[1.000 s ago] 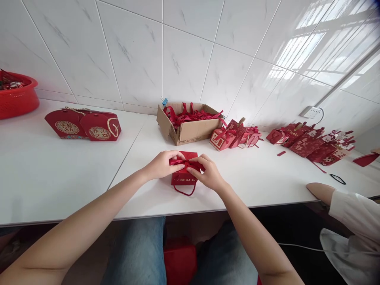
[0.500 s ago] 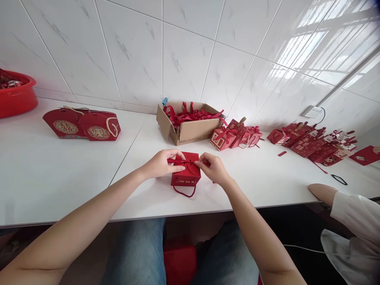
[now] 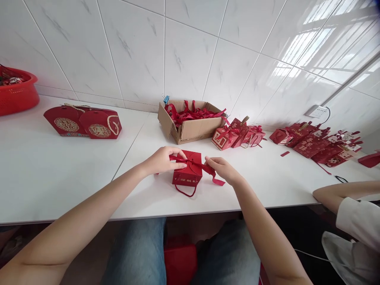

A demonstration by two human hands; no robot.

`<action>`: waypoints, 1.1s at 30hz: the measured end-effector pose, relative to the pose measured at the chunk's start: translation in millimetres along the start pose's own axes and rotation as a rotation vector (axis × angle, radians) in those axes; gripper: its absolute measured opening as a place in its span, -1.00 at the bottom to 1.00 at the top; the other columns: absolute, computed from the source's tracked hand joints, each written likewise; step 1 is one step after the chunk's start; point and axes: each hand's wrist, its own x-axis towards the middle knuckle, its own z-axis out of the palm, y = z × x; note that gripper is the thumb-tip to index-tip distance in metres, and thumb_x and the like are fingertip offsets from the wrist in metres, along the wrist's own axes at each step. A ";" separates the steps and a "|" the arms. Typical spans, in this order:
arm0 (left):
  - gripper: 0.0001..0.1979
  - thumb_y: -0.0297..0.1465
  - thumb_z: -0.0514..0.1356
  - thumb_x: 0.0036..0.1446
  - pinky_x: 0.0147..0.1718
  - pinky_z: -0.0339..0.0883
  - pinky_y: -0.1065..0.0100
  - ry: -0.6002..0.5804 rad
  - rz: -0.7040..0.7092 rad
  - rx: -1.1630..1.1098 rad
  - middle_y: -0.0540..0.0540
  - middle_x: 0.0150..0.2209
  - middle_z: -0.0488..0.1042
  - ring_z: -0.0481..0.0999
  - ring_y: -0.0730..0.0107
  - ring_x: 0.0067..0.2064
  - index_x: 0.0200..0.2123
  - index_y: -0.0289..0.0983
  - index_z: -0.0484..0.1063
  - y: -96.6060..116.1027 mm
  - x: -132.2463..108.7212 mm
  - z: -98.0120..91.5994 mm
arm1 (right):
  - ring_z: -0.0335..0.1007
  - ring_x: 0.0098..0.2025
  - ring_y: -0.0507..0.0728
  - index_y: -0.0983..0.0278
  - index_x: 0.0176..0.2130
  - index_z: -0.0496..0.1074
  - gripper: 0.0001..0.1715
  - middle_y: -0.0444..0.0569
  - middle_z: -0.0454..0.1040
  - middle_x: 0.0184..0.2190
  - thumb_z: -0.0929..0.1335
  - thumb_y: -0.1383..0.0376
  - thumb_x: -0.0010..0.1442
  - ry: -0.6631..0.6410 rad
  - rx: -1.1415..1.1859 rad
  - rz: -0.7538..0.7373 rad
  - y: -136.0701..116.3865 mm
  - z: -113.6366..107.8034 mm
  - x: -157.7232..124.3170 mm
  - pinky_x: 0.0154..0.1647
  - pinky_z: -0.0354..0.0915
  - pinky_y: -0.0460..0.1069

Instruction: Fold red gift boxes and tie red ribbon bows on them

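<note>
A small red gift box [image 3: 188,176] with gold lettering and a cord loop at its front stands on the white table [image 3: 59,174] before me. A red ribbon [image 3: 204,168] runs across its top and trails off to the right. My left hand [image 3: 162,160] is closed on the box's left top edge, pinching the ribbon there. My right hand [image 3: 223,170] is closed on the ribbon just right of the box, pulling it taut.
An open cardboard carton of red ribbons [image 3: 190,120] sits behind the box. Finished red boxes [image 3: 237,134] lie to its right, more [image 3: 314,144] farther right. Two red bags [image 3: 84,122] lie at left, a red basket [image 3: 16,93] far left. Another person's arm [image 3: 341,196] rests at right.
My right hand moved right, away from the box top, drawing the ribbon out to the side. The other person's arm shifted along the table edge.
</note>
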 end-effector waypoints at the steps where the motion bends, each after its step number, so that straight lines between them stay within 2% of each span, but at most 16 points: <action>1: -0.65 -0.12 0.29 -0.07 -0.57 0.21 0.46 0.000 0.002 0.016 -0.02 -0.39 0.47 0.35 0.45 -0.47 -0.26 -0.23 0.53 1.4 0.7 -0.8 | 0.05 -0.56 -0.04 0.29 -0.55 0.30 -0.37 -0.18 0.20 -0.62 0.23 -0.18 0.15 -0.024 0.030 -0.020 -0.3 -3.2 -2.2 -0.52 0.03 -0.09; 8: -0.68 -0.14 0.31 -0.11 -0.62 0.18 0.46 -0.023 0.011 0.032 0.02 -0.49 0.46 0.33 0.47 -0.54 -0.31 -0.21 0.56 0.0 4.6 -4.2 | 0.09 -0.52 -0.04 0.33 -0.33 0.51 -0.54 -0.16 0.29 -0.56 0.39 -0.04 0.08 -0.291 0.051 -0.032 -3.9 -19.0 -14.3 -0.52 0.10 -0.11; 11: -0.67 -0.12 0.30 -0.10 -0.63 0.20 0.44 -0.039 -0.026 0.006 0.00 -0.46 0.50 0.37 0.45 -0.55 -0.30 -0.20 0.56 -2.0 5.5 -3.7 | 0.19 -0.47 -0.01 0.30 -0.31 0.52 -0.62 -0.13 0.36 -0.52 0.40 0.03 0.10 -0.317 0.134 -0.139 -3.7 -20.8 -11.3 -0.41 0.21 -0.07; 14: -0.69 -0.14 0.32 -0.11 -0.41 0.36 0.40 -0.050 0.016 -0.014 -0.04 -0.33 0.57 0.50 0.33 -0.35 -0.32 -0.20 0.57 -2.5 7.1 -3.0 | 0.28 -0.40 0.03 0.25 -0.20 0.52 -0.65 -0.09 0.44 -0.45 0.40 0.06 0.12 -0.291 0.255 -0.252 -4.7 -16.6 -0.7 -0.28 0.28 -0.01; 17: -0.70 -0.15 0.32 -0.12 -0.27 0.39 0.34 -0.061 0.044 -0.024 -0.06 -0.26 0.59 0.53 0.25 -0.24 -0.33 -0.21 0.58 -0.2 6.6 -3.8 | 0.25 -0.44 0.01 0.22 -0.18 0.52 -0.63 -0.09 0.45 -0.43 0.41 0.04 0.10 -0.210 0.286 -0.301 -7.4 -6.1 13.4 -0.35 0.27 -0.02; 21: -0.72 -0.16 0.30 -0.09 -0.32 0.39 0.35 -0.070 0.016 0.005 -0.06 -0.27 0.57 0.50 0.28 -0.29 -0.31 -0.19 0.59 5.8 1.3 -8.2 | 0.21 -0.51 -0.01 0.24 -0.29 0.53 -0.62 -0.14 0.38 -0.55 0.43 0.00 0.04 -0.030 0.319 -0.332 -9.0 10.4 29.4 -0.43 0.25 -0.04; 25: -0.70 -0.10 0.29 -0.06 -0.37 0.35 0.38 -0.065 0.016 0.119 -0.06 -0.21 0.49 0.48 0.31 -0.27 -0.28 -0.12 0.58 9.5 1.4 -13.3 | 0.32 -0.43 0.04 0.23 -0.28 0.52 -0.58 -0.10 0.46 -0.49 0.43 -0.04 0.01 0.089 0.383 -0.344 -4.0 20.1 38.9 -0.36 0.32 0.00; 28: -0.66 -0.03 0.24 0.00 -0.25 0.36 0.34 0.036 0.075 0.161 -0.07 -0.18 0.46 0.47 0.27 -0.18 -0.28 -0.12 0.57 12.7 10.3 -12.8 | 0.39 -0.33 0.08 0.21 -0.24 0.50 -0.58 -0.06 0.51 -0.36 0.42 -0.03 0.04 0.104 0.394 -0.366 1.0 23.5 40.7 -0.26 0.35 0.02; 30: -0.64 -0.03 0.19 0.07 -0.18 0.35 0.32 0.127 0.124 0.095 -0.07 -0.18 0.48 0.47 0.28 -0.14 -0.24 -0.17 0.53 16.8 18.3 -9.4 | 0.41 -0.27 0.08 0.21 -0.18 0.49 -0.61 -0.05 0.52 -0.30 0.39 0.01 0.09 0.090 0.377 -0.400 3.4 25.3 40.0 -0.20 0.35 0.03; 33: -0.66 -0.09 0.22 0.07 -0.27 0.35 0.35 0.142 0.142 -0.024 -0.05 -0.27 0.53 0.48 0.33 -0.22 -0.25 -0.23 0.50 24.5 28.1 -2.2 | 0.38 -0.31 0.06 0.21 -0.16 0.47 -0.66 -0.06 0.51 -0.31 0.36 0.06 0.15 0.106 0.302 -0.450 4.9 27.7 38.2 -0.22 0.32 0.01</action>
